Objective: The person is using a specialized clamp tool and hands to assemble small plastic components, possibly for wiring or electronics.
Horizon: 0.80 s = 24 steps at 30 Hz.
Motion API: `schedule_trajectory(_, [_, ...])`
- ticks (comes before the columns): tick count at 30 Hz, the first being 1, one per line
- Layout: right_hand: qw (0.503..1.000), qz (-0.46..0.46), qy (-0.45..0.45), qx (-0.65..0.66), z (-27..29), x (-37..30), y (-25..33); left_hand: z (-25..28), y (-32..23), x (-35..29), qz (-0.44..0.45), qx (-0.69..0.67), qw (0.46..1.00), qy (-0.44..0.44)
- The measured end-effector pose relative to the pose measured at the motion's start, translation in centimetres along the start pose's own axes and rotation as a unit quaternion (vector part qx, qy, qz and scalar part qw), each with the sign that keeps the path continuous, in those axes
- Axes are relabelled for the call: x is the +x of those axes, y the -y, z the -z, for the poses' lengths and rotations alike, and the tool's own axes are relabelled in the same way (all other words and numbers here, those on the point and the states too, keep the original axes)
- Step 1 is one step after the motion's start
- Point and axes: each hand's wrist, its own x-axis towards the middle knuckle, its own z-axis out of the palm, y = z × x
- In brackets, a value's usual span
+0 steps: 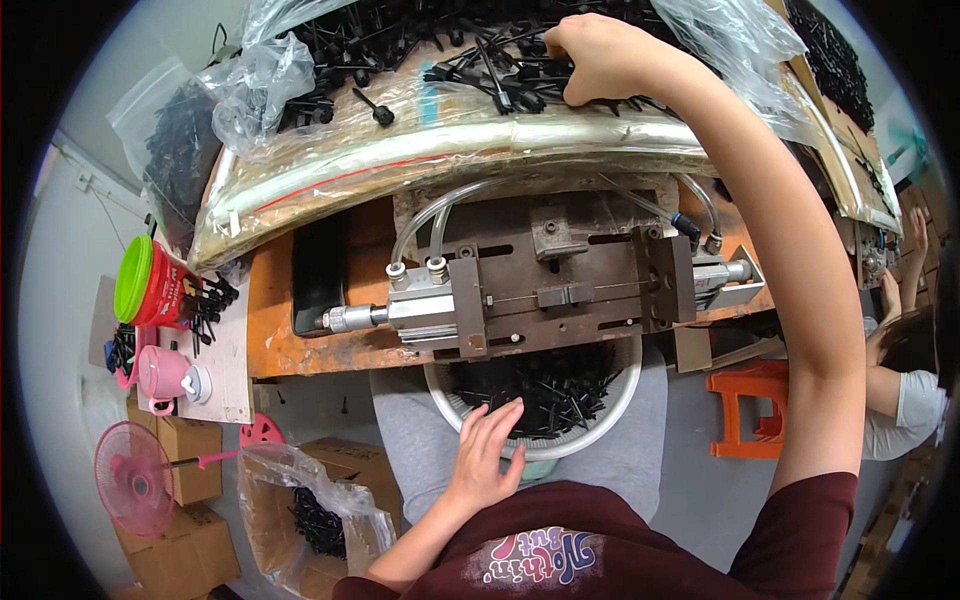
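My right hand [598, 58] reaches far forward into a heap of small black plastic parts [470, 55] on a plastic-covered tray at the back of the bench; its fingers curl down among the parts, and what they grip is hidden. My left hand [487, 455] rests with fingers spread on the rim of a white round basket [617, 404] on my lap, which holds more black parts. Between them a metal pneumatic fixture [540, 290] with clear hoses sits on the orange bench [275, 330].
Left of the bench are a red and green container [150, 282], a pink jug [165, 375] and a pink fan [130, 478]. Cardboard boxes with a bagged batch of black parts [320, 520] stand below. An orange stool [745, 405] and another person's arm [900, 385] are at right.
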Motion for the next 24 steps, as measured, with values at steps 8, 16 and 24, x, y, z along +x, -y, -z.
schedule_trajectory(8, [0.989, -0.079, 0.122, 0.019, 4.0, -1.0, -0.7, 0.0, 0.1, 0.0, -0.019, 0.008, 1.0, 0.02])
schedule_trajectory(16, [1.0, -0.001, 0.001, -0.002, 4.1, -2.1, 0.0, -0.2, 0.0, -0.1, -0.004, -0.021, 1.0, 0.009])
schedule_trajectory(24, [0.985, -0.043, 0.043, -0.164, 2.3, -1.2, 2.1, -0.1, -0.2, -0.2, -0.013, -0.008, 1.0, 0.014])
